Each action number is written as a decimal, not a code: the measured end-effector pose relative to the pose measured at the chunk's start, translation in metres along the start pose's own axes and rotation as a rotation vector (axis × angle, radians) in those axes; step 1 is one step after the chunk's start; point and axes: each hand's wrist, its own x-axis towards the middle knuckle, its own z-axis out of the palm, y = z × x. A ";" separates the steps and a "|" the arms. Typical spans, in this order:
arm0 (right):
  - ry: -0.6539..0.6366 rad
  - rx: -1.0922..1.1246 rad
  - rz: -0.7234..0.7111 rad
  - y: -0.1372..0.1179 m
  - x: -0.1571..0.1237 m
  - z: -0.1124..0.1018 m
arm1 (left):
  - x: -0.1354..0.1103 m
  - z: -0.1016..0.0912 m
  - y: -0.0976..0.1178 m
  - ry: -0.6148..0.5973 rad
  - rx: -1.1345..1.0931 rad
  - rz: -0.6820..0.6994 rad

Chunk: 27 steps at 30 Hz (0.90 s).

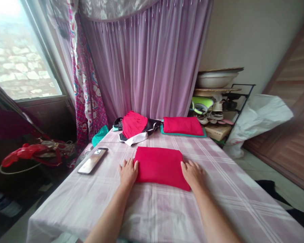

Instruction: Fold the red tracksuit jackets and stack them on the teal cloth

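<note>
A folded red garment [160, 167] lies flat in front of me, its kind hidden by the folding. At its left edge rests my left hand [128, 172], fingers apart on the cloth-covered table and thumb against the fabric. My right hand [193, 172] touches the opposite edge the same way, thumb at the fabric and fingers spread outward. Beyond sits a second folded red garment [183, 125] on top of teal fabric. To its left is a loose pile of red, black and white clothing [134, 124].
A phone [93, 161] lies on the left of the checked tablecloth [225, 189]. Purple curtains [147, 64] hang behind the table. At right stand a shoe rack [239, 111] with a basin [216, 79] and a white sack [258, 118]. Teal fabric [100, 135] shows at the left edge.
</note>
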 end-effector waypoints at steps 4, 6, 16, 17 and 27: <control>0.005 -0.001 0.020 0.005 0.007 0.004 | 0.003 -0.004 0.000 0.015 -0.036 -0.097; -0.021 0.023 0.024 0.005 0.010 0.005 | 0.007 -0.004 0.001 -0.029 -0.101 -0.131; -0.014 0.356 -0.011 -0.007 0.012 0.001 | 0.006 -0.006 0.008 0.078 -0.533 -0.048; 0.034 0.411 -0.021 -0.011 0.012 0.001 | 0.004 -0.007 0.009 0.108 -0.553 -0.026; 0.075 0.462 0.000 -0.023 0.019 0.007 | 0.003 -0.012 -0.004 0.190 -0.448 -0.084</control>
